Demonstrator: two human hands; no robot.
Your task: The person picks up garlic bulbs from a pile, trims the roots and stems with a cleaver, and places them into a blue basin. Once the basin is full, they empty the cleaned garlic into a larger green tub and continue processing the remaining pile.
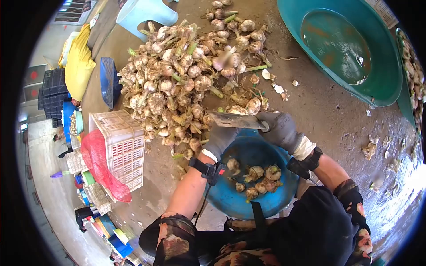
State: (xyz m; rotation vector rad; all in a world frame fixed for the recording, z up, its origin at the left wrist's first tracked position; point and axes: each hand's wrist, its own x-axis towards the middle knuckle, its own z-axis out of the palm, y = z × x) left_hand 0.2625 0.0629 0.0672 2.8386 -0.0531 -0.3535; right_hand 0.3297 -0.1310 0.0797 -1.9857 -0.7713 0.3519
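My right hand (pixel 280 129), in a grey glove, is closed round the handle of a broad-bladed knife (pixel 234 120). The flat blade points left, over the fingers of my left hand (pixel 221 139), which is gloved too. Those fingers are mostly hidden, so I cannot make out whether they hold anything. Just beyond the blade are garlic bulbs (pixel 253 106). Below both hands is a blue basin (pixel 284 197) with several garlic bulbs (pixel 255 173) in it. A large heap of garlic with stalks (pixel 166 80) lies ahead and to the left.
A big green tub (pixel 306 57) stands at the upper right. White plastic crates (pixel 126 150) with a red mesh bag (pixel 100 162) are on the left, near a blue scoop-like container (pixel 108 82). A light-blue stool (pixel 146 13) stands behind the heap. Garlic scraps (pixel 369 148) litter the floor.
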